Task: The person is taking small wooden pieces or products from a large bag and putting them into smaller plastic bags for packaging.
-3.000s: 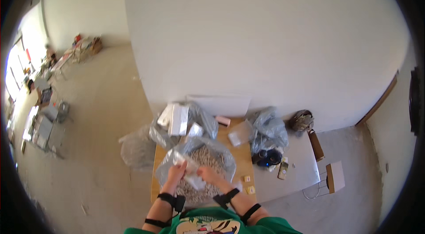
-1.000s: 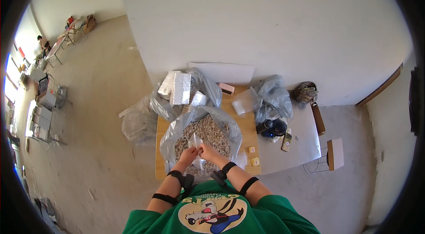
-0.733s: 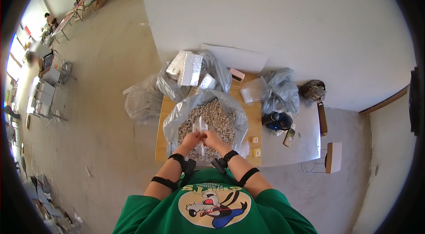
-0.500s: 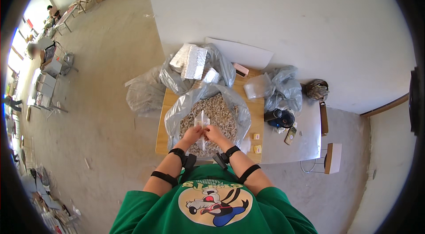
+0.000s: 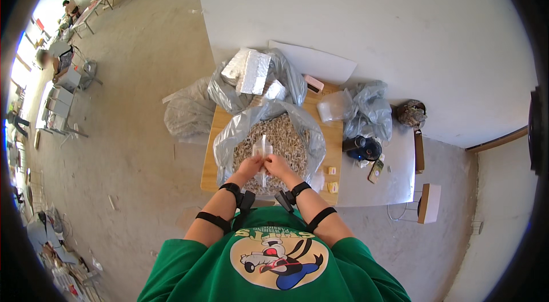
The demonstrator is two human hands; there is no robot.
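The small clear packet [image 5: 263,153] pinched between the left hand [image 5: 249,166] and the right hand [image 5: 277,165] is too small to show its contents. The fingertips meeting on it cannot be told apart. The pale pieces in the large clear bag [image 5: 229,145] beneath the grip are too fine to identify.

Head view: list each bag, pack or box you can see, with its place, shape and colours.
Small clear bag: in both hands, upright, see-through.
Big clear bag: on the wooden table, open, full of small pale pieces.
Grey bag: behind it, holding silvery packs.
Cardboard box: floor, right, brown and white.
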